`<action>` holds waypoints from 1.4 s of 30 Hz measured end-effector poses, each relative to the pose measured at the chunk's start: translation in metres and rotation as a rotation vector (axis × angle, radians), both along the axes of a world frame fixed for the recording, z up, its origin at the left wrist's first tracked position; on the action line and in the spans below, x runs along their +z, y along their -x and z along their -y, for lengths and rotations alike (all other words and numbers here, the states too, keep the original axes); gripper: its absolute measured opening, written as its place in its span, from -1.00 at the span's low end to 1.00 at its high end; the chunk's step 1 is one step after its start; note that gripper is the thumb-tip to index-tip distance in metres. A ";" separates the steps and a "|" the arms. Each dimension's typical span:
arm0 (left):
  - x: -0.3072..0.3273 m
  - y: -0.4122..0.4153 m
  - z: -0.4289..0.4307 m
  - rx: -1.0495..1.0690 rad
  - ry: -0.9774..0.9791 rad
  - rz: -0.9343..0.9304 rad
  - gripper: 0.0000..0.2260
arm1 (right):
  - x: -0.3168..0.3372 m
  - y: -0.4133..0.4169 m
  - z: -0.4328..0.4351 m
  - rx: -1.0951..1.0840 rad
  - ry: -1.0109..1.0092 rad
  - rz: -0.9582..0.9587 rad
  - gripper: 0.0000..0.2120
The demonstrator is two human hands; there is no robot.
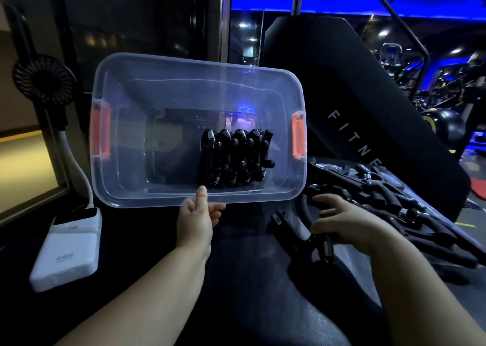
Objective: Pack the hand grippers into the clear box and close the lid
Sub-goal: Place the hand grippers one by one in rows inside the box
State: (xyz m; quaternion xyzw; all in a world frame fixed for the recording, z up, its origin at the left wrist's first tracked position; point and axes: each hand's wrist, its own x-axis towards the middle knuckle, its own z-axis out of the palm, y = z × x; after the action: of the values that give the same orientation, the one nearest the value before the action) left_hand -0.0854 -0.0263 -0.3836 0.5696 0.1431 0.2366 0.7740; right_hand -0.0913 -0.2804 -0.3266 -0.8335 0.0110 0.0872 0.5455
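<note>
Several grippers (236,158) already lie packed side by side in the right half of the box (131,187), a tight row that, I judge, leaves the left half free for more. The box is tipped with its open mouth toward the person, probably so the inside is easy to reach. The left hand (197,219) pinches the near rim, one finger up against the wall, apparently steadying that tilt. The right hand (339,222), fingers half curled, rests on a loose gripper (297,232); whether it has closed on it I cannot tell. More grippers lie in a pile (389,201) just beyond. No lid is clearly visible. A power bank (68,251) and a fan (43,79) sit to the left.
</note>
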 end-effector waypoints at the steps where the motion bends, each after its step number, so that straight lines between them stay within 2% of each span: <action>1: 0.000 0.000 0.000 -0.001 -0.001 0.000 -0.75 | 0.000 0.000 -0.002 0.024 0.020 -0.014 -0.48; 9: 0.001 0.001 0.000 -0.001 -0.003 0.002 -0.75 | -0.001 -0.002 -0.002 0.099 0.144 0.006 -0.53; 14: 0.002 0.002 0.001 -0.002 0.001 0.004 -0.75 | 0.000 -0.002 -0.001 0.158 0.220 0.008 -0.74; 17: 0.003 0.003 0.002 -0.003 0.001 0.006 -0.76 | 0.000 -0.003 0.001 0.173 0.233 -0.013 -0.77; 20: 0.004 0.003 0.002 -0.004 0.001 0.010 -0.77 | 0.002 -0.001 0.006 0.230 0.136 -0.066 -0.68; 27: 0.001 0.001 0.000 -0.012 0.006 0.016 -0.76 | -0.007 -0.013 0.019 0.340 -0.429 0.009 -0.24; 31: 0.000 -0.001 0.000 -0.014 0.015 0.024 -0.77 | -0.003 -0.012 0.001 0.293 -0.562 0.062 -0.28; 35: 0.000 -0.002 -0.001 -0.021 0.052 0.035 -0.77 | 0.007 -0.009 -0.022 0.288 -0.626 0.103 -0.06; 42: -0.001 -0.001 -0.004 -0.045 0.131 0.028 -0.78 | 0.035 -0.020 -0.075 0.173 -0.471 0.269 0.03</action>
State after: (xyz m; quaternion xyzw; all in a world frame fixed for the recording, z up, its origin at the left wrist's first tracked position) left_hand -0.0843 -0.0219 -0.3844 0.5175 0.1347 0.2171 0.8167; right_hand -0.0716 -0.2053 -0.2918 -0.6859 -0.1533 0.0220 0.7110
